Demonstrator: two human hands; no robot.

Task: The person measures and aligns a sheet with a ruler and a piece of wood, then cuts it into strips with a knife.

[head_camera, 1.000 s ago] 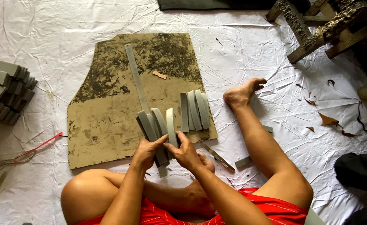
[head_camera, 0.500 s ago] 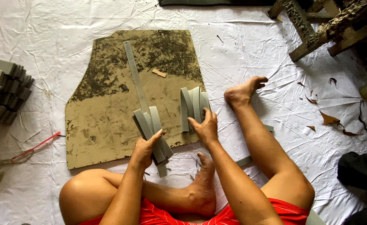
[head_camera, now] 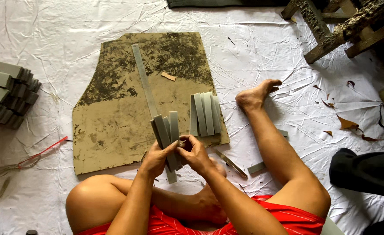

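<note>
Your right hand (head_camera: 197, 153) has come back from the row of grey strips (head_camera: 205, 114) lying on the stained board (head_camera: 113, 126) and is now meeting your left hand (head_camera: 155, 157) at the fanned bundle of grey strips (head_camera: 165, 130). Your left fingers are wrapping the bundle's lower end, thumb pressing across it, while your right fingertips are pinching a strip at the bundle's edge. The bundle is standing tilted over the board's near edge, just beside the long metal ruler (head_camera: 143, 78). A stack of grey strips (head_camera: 6, 93) is sitting far left.
</note>
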